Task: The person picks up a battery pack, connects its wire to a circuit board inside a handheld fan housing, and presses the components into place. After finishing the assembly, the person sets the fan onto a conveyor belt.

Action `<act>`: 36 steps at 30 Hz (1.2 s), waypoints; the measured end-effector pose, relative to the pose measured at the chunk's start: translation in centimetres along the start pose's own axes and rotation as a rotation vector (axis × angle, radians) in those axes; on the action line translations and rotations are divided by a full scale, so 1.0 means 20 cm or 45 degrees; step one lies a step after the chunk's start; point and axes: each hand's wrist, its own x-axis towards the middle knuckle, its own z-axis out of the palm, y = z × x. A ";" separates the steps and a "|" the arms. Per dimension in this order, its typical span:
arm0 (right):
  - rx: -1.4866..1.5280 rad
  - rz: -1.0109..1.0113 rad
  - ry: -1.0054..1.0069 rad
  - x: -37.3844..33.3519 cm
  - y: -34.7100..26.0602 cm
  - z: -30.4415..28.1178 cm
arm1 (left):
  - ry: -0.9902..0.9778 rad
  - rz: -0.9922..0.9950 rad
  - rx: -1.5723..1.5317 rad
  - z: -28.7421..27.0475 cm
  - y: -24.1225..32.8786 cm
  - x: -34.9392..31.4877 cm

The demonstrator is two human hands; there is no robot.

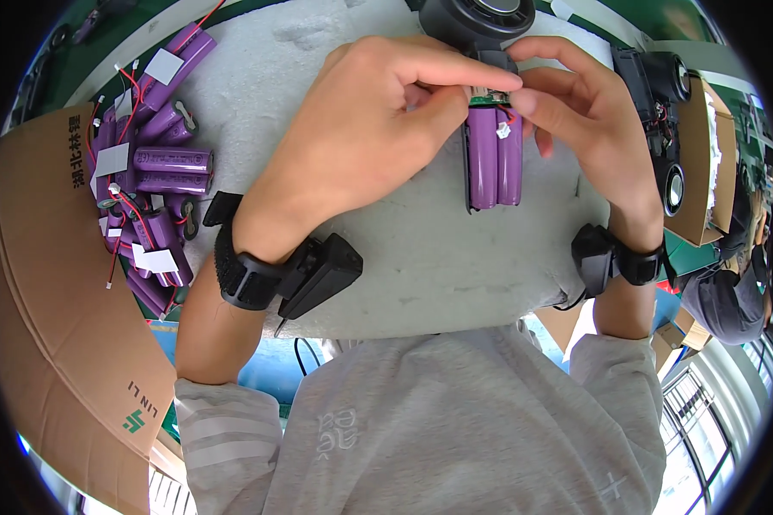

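A black round-headed device lies at the top middle, its handle open towards me. Two purple cylindrical battery cells rest side by side in the handle, with a small white connector on a red wire over them. Just above the cells is a small green circuit board. My left hand is closed about this board, thumb at its left edge and index finger stretched across it. From the right, my right hand pinches at the board's edge, close to the left index fingertip. Whatever its fingertips hold is hidden.
Many purple battery packs with red wires and white pads are piled at the left, beside a large cardboard box. More black devices and an open carton stand at the right. A grey padded mat covers the work surface.
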 end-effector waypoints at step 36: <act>0.385 -0.366 0.005 0.02 0.12 0.07 | 0.001 -0.067 -0.217 -0.07 0.02 -0.02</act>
